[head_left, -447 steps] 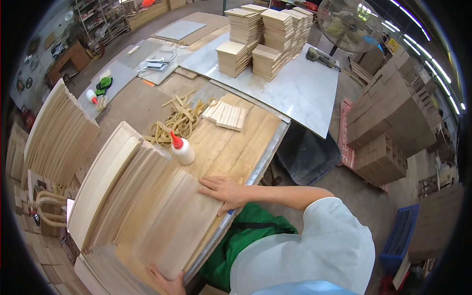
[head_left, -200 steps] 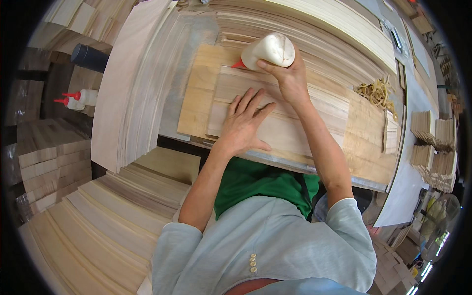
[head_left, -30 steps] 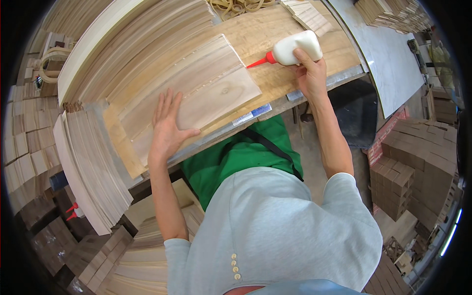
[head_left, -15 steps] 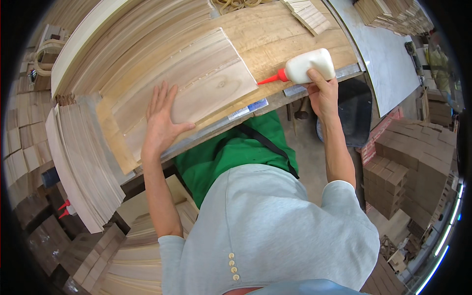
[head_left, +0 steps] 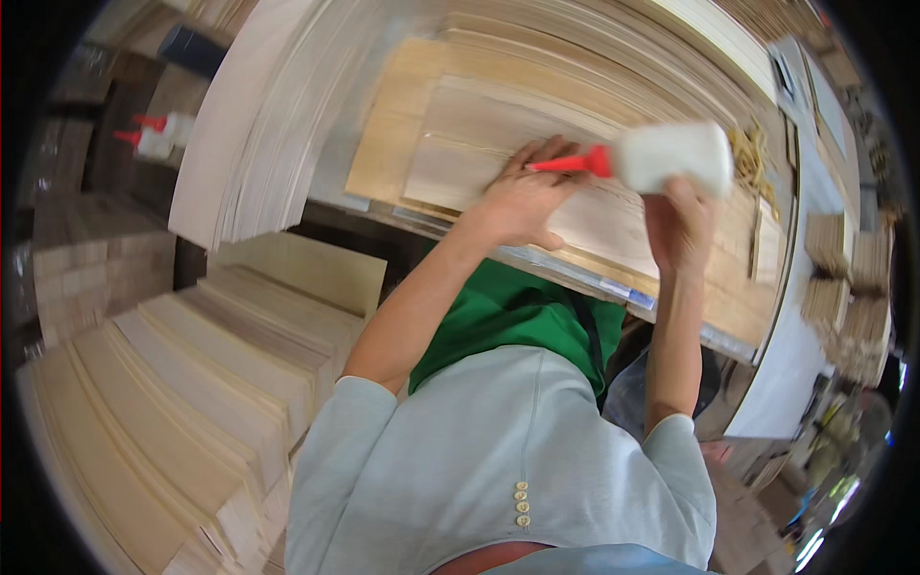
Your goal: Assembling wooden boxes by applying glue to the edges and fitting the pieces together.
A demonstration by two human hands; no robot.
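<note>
A white glue bottle [head_left: 671, 158] with a red pointed nozzle lies tilted sideways in my right hand [head_left: 682, 225], which is closed around its near side. The bottle and that hand are smeared by motion. Its nozzle points left, and the tip appears over the fingers of my left hand [head_left: 513, 203]. That left hand rests on a pale wooden panel [head_left: 606, 230], fingers stretched out and thumb apart. Beneath the panel is a larger yellowish wooden board [head_left: 388, 134] on the bench. Part of the panel is hidden by both hands.
Tall stacks of thin wood sheets stand left of the bench [head_left: 254, 125] and behind the panel [head_left: 575, 57]. Two more red-tipped bottles [head_left: 158, 139] are at the far left. More panels [head_left: 192, 374] are piled at lower left. Yellowish bands [head_left: 752, 158] lie at the bench's right.
The view has swung toward the left. My right hand has carried the glue bottle from the panel's right edge leftward, so its nozzle now overlaps my left hand. My left hand stays on the panel.
</note>
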